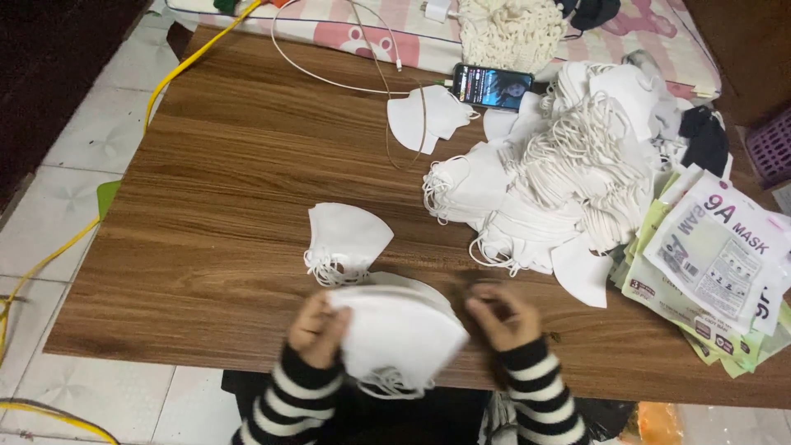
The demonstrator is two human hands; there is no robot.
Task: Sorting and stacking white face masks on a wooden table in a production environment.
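Observation:
My left hand (315, 328) grips the left edge of a stack of folded white face masks (401, 330) at the near edge of the wooden table (231, 165). Their ear loops hang down toward me. My right hand (504, 315) hovers just right of the stack with its fingers curled; it is blurred, and I cannot make out anything in it. A small separate stack of white masks (344, 241) lies just beyond my left hand.
A big heap of loose white masks (560, 181) fills the table's right side, with flat printed mask packets (713, 264) stacked at the right edge. A phone (493, 86) on a white charging cable lies at the back. Yellow cable runs over the tiled floor on the left.

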